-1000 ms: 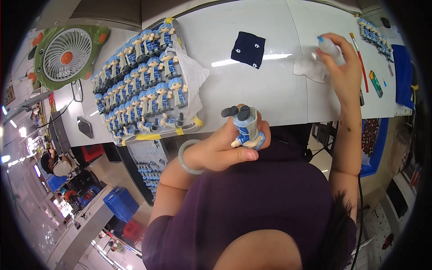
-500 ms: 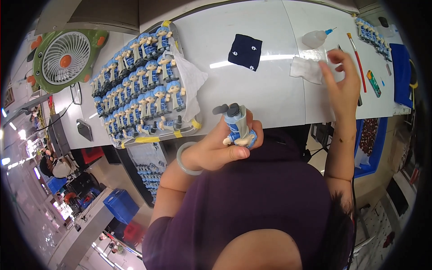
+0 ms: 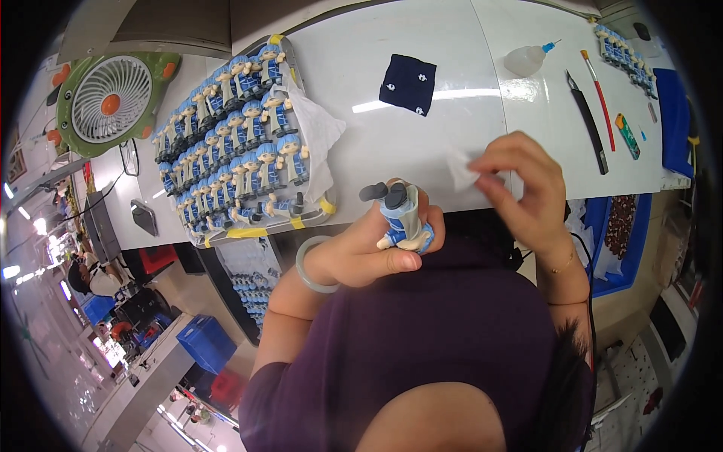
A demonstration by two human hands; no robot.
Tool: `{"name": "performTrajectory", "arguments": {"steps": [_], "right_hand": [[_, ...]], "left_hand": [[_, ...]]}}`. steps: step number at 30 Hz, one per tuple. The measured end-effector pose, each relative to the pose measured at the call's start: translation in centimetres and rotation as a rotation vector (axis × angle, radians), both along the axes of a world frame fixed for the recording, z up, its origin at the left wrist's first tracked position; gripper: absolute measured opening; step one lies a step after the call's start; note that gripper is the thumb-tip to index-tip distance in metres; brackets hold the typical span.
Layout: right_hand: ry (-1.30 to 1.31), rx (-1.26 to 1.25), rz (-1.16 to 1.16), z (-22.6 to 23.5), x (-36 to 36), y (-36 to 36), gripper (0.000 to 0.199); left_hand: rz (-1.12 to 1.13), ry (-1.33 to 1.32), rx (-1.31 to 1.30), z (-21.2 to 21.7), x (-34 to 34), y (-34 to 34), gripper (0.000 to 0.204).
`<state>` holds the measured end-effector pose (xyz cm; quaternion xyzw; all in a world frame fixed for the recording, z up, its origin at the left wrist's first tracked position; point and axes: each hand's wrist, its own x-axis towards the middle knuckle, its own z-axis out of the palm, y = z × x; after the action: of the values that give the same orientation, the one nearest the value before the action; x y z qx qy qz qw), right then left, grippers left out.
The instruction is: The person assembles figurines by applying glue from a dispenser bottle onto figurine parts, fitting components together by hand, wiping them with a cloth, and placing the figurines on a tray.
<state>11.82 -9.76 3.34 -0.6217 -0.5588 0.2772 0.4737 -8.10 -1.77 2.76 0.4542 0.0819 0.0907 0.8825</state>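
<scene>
In my left hand (image 3: 369,252) lies a small painted figurine (image 3: 404,222) with blue hair, blue clothes and a grey cape. It is upside down, its dark shoes pointing up, and my fingers close round it. My right hand (image 3: 527,192) pinches a white cloth or tissue (image 3: 462,170) between thumb and fingers, held above the table's front edge to the right of the figurine. The cloth is somewhat blurred and does not touch the figurine. Beyond my hands a dark navy cloth patch (image 3: 408,84) with small white motifs lies on the white table (image 3: 331,45).
On the left a taped tray (image 3: 260,232) holds rows of similar figurines, beside a green fan (image 3: 113,102) and a phone (image 3: 143,218). To the right lie a needle-tipped bottle (image 3: 525,61), a craft knife (image 3: 587,124), a red brush (image 3: 600,98) and a green-and-orange case (image 3: 626,136).
My right hand has picked up the white cloth from the table and brought it left and nearer, uncovering the craft knife. My left hand with the figurine has barely moved.
</scene>
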Motion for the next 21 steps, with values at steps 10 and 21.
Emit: {"name": "performTrajectory", "arguments": {"steps": [10,21], "right_hand": [[0.041,0.187,0.255,1.4,-2.0,0.2,0.024],[-0.003,0.094,0.361,0.8,-0.7,0.6,0.02]], "left_hand": [[-0.026,0.175,0.065,0.1,-1.1,-0.3,0.053],[-0.081,-0.018,0.005,0.7,-0.4,0.3,0.058]]}}
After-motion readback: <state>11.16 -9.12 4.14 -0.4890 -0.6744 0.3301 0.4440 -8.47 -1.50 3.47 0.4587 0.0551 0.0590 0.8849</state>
